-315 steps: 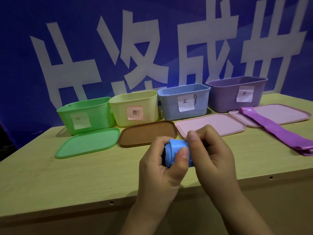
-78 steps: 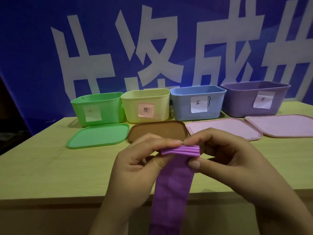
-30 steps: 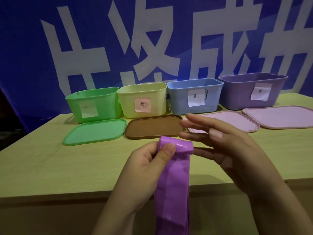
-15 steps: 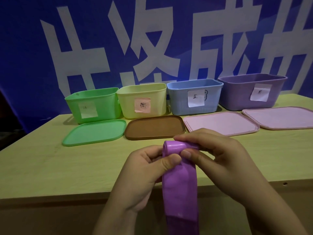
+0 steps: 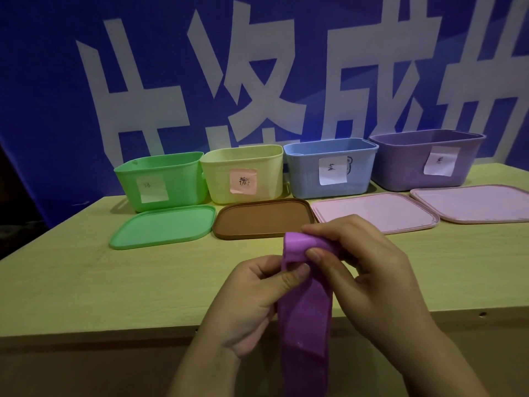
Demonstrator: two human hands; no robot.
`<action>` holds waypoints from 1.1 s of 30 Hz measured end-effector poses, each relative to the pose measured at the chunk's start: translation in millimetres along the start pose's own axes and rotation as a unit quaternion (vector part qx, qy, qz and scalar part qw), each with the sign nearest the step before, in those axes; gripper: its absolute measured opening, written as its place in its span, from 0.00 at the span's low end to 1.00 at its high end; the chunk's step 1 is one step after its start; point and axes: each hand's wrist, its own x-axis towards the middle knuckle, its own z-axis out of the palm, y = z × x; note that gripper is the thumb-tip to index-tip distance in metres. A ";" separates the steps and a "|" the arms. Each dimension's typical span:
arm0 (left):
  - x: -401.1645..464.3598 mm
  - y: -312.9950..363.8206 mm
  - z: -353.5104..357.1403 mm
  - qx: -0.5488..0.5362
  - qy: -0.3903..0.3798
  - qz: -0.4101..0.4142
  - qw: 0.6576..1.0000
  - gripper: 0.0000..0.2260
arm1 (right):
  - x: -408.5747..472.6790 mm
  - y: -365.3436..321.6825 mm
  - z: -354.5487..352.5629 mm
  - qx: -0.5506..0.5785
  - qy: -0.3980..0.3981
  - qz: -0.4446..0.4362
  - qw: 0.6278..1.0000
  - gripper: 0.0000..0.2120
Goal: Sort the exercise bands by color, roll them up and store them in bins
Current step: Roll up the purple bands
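Note:
A purple exercise band (image 5: pixel 305 316) hangs down in front of the table's near edge, its top end rolled over into a small coil. My left hand (image 5: pixel 252 299) pinches the band just under the coil with thumb and fingers. My right hand (image 5: pixel 369 270) grips the coil itself, thumb in front and fingers curled over the top. Along the back stand four open bins: green (image 5: pixel 160 181), yellow (image 5: pixel 243 174), blue (image 5: pixel 329 167) and purple (image 5: pixel 429 161), each with a paper label.
Four lids lie flat in front of the bins: green (image 5: pixel 163 226), brown (image 5: pixel 262 217), pink (image 5: pixel 375 212) and a second pink (image 5: pixel 475 202). The light wooden table (image 5: pixel 86 276) stretches left and right of my hands. A blue banner with large white characters hangs behind.
The roll at the top of the purple band has grown a little as my right hand turns it. Both hands stay at the table's near edge.

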 end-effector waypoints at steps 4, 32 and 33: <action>-2.4 -10.6 15.7 0.110 0.072 0.066 0.989 0.12 | -1.1 4.8 2.5 -0.011 0.043 0.016 0.999 0.09; -17.0 10.8 20.3 0.166 0.095 0.144 0.971 0.16 | 6.4 2.7 -17.7 0.282 -0.102 0.102 0.948 0.10; -17.3 11.7 19.1 0.158 0.088 0.147 0.972 0.15 | 6.6 2.2 -19.7 0.296 -0.117 0.116 0.941 0.10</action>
